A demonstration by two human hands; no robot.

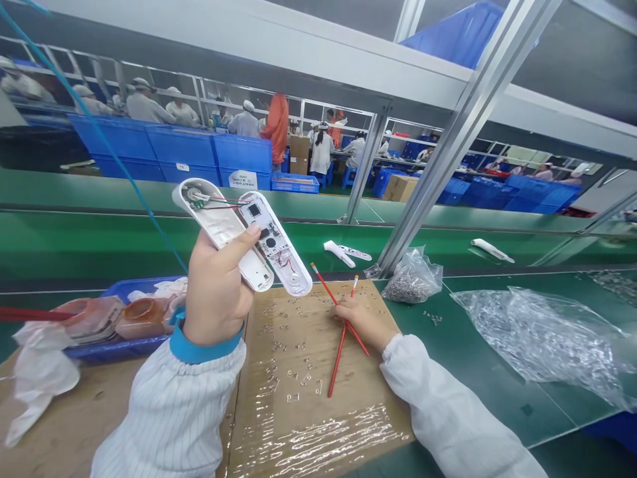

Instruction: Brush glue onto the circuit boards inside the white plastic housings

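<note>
My left hand (219, 285) holds up an opened white plastic device, thumb across it. One half is a hollow shell (223, 229); the other carries a circuit board (273, 240). Thin red and dark wires join the halves at the top. Lower down, my right hand (361, 318) rests over the cardboard sheet (279, 415), its fingers closed around red-handled paintbrushes that cross beneath them. The first paintbrush (359, 341) slants down to the right, and a second paintbrush (337, 365) slants down to the left. Small metal clips (293, 375) lie scattered on the cardboard.
Left of me, a blue tray (134, 348) holds jars and tissue. A bag of small parts (413, 275) sits by the metal post (448, 146); a larger clear bag (542, 338) lies right. More white devices (341, 254) rest on the green belt (428, 239). People work beyond.
</note>
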